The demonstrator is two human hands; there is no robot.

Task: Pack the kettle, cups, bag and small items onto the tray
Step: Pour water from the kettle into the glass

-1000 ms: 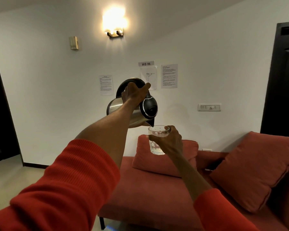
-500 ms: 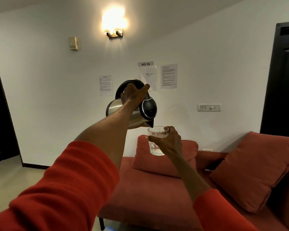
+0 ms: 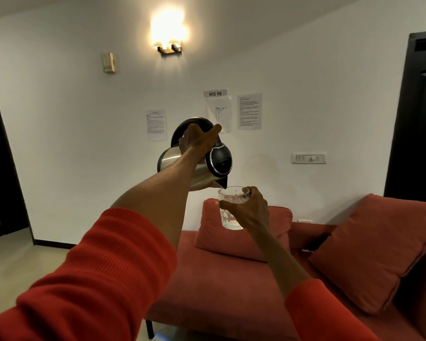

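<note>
Two red ribbed sleeves (image 3: 89, 279) reach forward. The right hand (image 3: 246, 210) wraps a clear glass cup (image 3: 231, 207) with a little water at its bottom. The left hand (image 3: 198, 143) grips the black handle of the steel kettle (image 3: 202, 163), tilted, spout just above the rim. Behind is a red fabric sofa (image 3: 231, 291).

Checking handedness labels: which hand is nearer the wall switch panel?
Right. The right hand, gripping the glass, is below-left of the switch panel; the left hand, on the kettle handle, is farther left.
</note>
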